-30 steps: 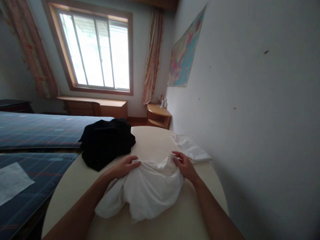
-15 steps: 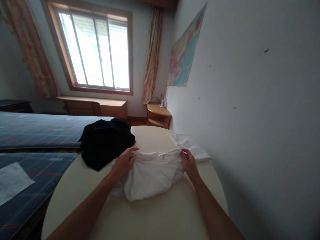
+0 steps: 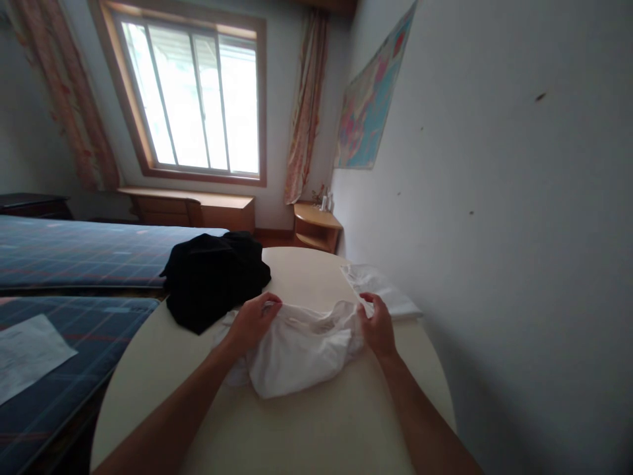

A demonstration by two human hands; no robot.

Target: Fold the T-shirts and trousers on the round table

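White garment (image 3: 297,363): bunching up at lower center of the frame, on the tabletop (image 3: 306,432)
Left hand (image 3: 254,322): pinching its top edge
Right hand (image 3: 378,326): grasping the other end, so that edge's probably getting held spread
Black cloth (image 3: 212,280): sitting left of center, likely avoiding tangles

A round, cream-coloured table (image 3: 316,429) carries three pieces of cloth. At the far left edge of the tabletop, a black cloth (image 3: 212,280) lies in a loose heap, covering a stretch of the rim. Along the far right edge lies a flat white cloth (image 3: 388,290), one corner reaching the rim. Around the tabletop's middle, nearer than both, is a creased white cloth (image 3: 299,363), loosely gathered.
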